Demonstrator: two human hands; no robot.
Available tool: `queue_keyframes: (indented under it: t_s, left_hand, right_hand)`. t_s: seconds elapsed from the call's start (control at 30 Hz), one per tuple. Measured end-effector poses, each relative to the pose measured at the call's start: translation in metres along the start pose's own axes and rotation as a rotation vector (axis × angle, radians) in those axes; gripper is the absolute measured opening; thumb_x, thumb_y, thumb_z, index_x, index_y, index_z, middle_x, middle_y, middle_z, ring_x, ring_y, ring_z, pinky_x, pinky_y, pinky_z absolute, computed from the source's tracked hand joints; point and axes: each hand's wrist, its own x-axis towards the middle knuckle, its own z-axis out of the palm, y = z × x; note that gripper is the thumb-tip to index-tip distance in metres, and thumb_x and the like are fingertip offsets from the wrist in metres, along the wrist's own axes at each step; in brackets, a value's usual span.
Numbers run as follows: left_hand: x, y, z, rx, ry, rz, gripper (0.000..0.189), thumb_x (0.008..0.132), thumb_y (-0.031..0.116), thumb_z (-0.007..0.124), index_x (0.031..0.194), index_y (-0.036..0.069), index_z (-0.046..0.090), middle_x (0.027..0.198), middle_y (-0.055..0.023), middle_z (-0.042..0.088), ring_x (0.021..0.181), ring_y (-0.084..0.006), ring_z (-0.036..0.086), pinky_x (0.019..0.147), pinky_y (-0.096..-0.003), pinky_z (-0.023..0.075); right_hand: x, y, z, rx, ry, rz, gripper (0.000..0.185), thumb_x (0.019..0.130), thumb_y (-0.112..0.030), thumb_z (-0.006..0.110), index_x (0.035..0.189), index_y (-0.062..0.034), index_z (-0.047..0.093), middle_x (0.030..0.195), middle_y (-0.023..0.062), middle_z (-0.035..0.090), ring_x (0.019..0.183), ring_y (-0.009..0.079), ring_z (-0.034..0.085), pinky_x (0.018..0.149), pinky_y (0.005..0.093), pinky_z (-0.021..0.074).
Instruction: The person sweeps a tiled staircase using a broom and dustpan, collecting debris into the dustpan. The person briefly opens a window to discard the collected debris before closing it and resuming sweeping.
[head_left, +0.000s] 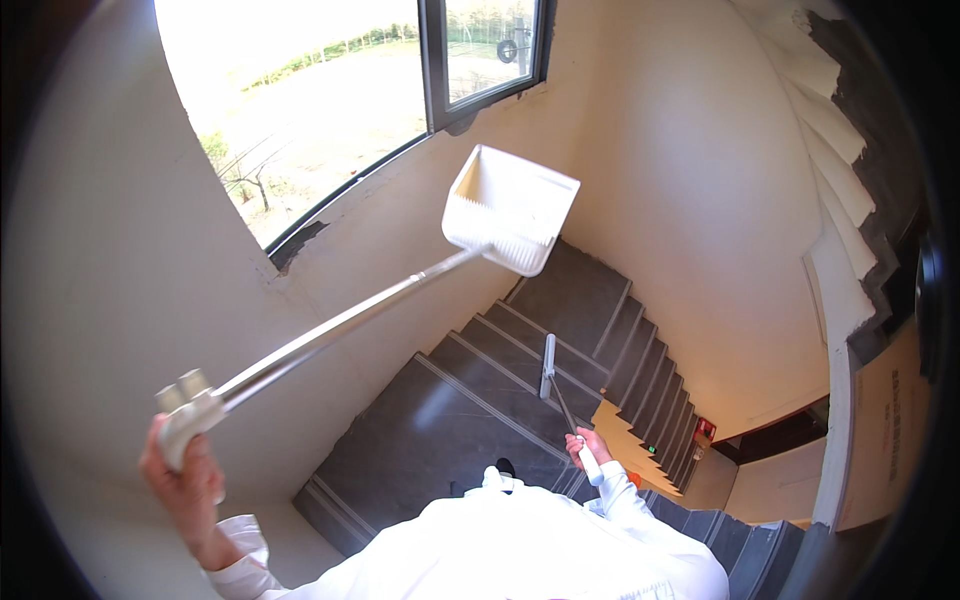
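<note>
My left hand (184, 480) is raised at the left, its fingers wrapped around the pale plastic handle of a long-handled dustpan (345, 319). The metal pole slants up to the right and ends in a white toothed pan (514, 206), held in the air in front of the wall below the window. Lower at the right, my right hand (589, 448) grips the white handle of a tool with a thin dark shaft and a narrow pale head (549, 366). That head is over the dark stair steps; whether it touches them I cannot tell.
Dark stairs (495, 390) with pale edge strips wind down to the right. A window (315, 112) fills the upper left wall. A stepped underside of another flight (847, 172) hangs at the upper right. A cardboard box (885, 427) stands at the right, and a small red object (703, 431) lies lower down.
</note>
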Motion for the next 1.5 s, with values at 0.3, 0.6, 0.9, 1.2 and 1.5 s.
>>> queue_keyframes:
  t_s: [0.3, 0.6, 0.9, 1.2, 1.5]
  left_hand:
    - [-0.035, -0.085, 0.15, 0.123, -0.456, -0.241, 0.029, 0.087, 0.008, 0.074, 0.113, 0.005, 0.06, 0.087, -0.003, 0.067, 0.076, -0.0073, 0.059, 0.063, -0.0239, 0.0472]
    - [-0.162, -0.145, 0.19, -0.063, -0.451, -0.574, 0.053, 0.092, 0.002, 0.061, 0.143, 0.01, 0.05, 0.101, -0.004, 0.066, 0.064, -0.0047, 0.054, 0.055, -0.0208, 0.0426]
    - [-0.188, -0.194, 0.184, 0.047, -0.413, -0.791, 0.058, 0.091, 0.008, 0.063, 0.145, 0.014, 0.042, 0.072, -0.0056, 0.062, 0.053, -0.0101, 0.053, 0.047, -0.0251, 0.0412]
    - [-0.174, -0.22, 0.185, 0.4, -0.514, -0.518, 0.055, 0.088, 0.02, 0.073, 0.135, 0.004, 0.049, 0.09, -0.0205, 0.07, 0.078, -0.0276, 0.07, 0.071, -0.0372, 0.0533]
    - [-0.133, -0.22, 0.269, 0.236, -0.394, -0.564, 0.06, 0.092, 0.014, 0.067, 0.147, 0.014, 0.042, 0.094, -0.01, 0.063, 0.066, -0.016, 0.057, 0.059, -0.0288, 0.0445]
  right_hand:
    - [-0.001, 0.0, -0.007, 0.082, 0.07, 0.077, 0.026, 0.099, -0.026, 0.054, 0.097, -0.0006, 0.047, 0.069, 0.0009, 0.049, 0.053, 0.0073, 0.047, 0.045, 0.0204, 0.0422]
    - [0.0, 0.045, 0.03, 0.079, -0.021, 0.292, 0.025, 0.099, -0.021, 0.049, 0.08, -0.0059, 0.043, 0.067, 0.0018, 0.047, 0.055, 0.0108, 0.051, 0.05, 0.0234, 0.0474]
    - [0.027, 0.057, 0.076, 0.002, -0.069, 0.349, 0.026, 0.1, -0.023, 0.052, 0.085, -0.0032, 0.045, 0.068, 0.0016, 0.047, 0.055, 0.0085, 0.049, 0.048, 0.0213, 0.0476]
    - [-0.004, 0.025, 0.095, -0.397, -0.035, -0.108, 0.028, 0.103, -0.032, 0.051, 0.109, -0.0043, 0.052, 0.078, 0.0004, 0.049, 0.057, 0.0041, 0.045, 0.046, 0.0179, 0.0415]
    - [0.082, -0.001, 0.145, -0.376, -0.068, -0.22, 0.023, 0.1, -0.027, 0.05, 0.095, -0.0046, 0.046, 0.07, 0.0054, 0.046, 0.055, 0.014, 0.047, 0.051, 0.0289, 0.045]
